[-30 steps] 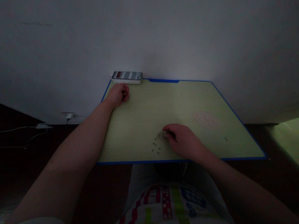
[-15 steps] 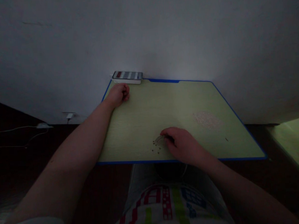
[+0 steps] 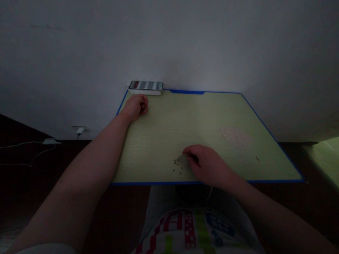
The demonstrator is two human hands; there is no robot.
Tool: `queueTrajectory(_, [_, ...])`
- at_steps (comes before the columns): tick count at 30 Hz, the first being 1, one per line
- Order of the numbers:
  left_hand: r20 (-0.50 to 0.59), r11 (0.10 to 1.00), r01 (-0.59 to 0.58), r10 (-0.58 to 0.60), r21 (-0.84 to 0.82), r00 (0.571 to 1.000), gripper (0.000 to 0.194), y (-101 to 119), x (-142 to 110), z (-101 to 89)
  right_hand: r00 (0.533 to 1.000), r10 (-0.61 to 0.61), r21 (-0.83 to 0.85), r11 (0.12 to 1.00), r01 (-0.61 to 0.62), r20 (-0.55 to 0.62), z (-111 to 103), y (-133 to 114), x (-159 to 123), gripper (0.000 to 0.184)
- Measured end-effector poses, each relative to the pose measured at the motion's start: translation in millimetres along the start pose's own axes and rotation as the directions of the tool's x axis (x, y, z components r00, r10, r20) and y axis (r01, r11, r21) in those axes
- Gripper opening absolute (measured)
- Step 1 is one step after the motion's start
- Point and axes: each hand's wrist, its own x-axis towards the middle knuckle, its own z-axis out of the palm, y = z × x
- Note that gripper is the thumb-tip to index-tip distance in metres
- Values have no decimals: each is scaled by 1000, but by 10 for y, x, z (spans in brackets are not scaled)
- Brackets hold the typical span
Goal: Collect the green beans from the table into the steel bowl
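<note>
My right hand [image 3: 204, 161] is closed near the front edge of the light green table [image 3: 164, 138]. Between its fingers are thin, curved metal tweezers [image 3: 181, 157], their tips pointing left and down. Several tiny dark beans or beads [image 3: 180, 173] lie loose on the tabletop around the tips. Whether the tips pinch one of them is too small to tell. My left hand [image 3: 137, 107] rests in a loose fist on the table's far left, with nothing visible in its curled fingers.
A flat patch of small pale grains [image 3: 235, 136] lies on the right. A small dark sliver [image 3: 257, 158] is nearby. At the back left, a phone [image 3: 146, 85] lies on a white box [image 3: 148, 93] by the wall. Below the front edge, a dark container [image 3: 192, 193] sits between my legs.
The view has shifted very slightly. Both hands hold almost the same positions, and the tweezers stay by the small dark pieces.
</note>
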Motion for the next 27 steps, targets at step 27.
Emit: queueTrajectory(27, [17, 999, -37, 37, 10, 999, 11, -28, 12, -20, 998, 25, -48, 998, -28, -63, 42, -11, -7, 24])
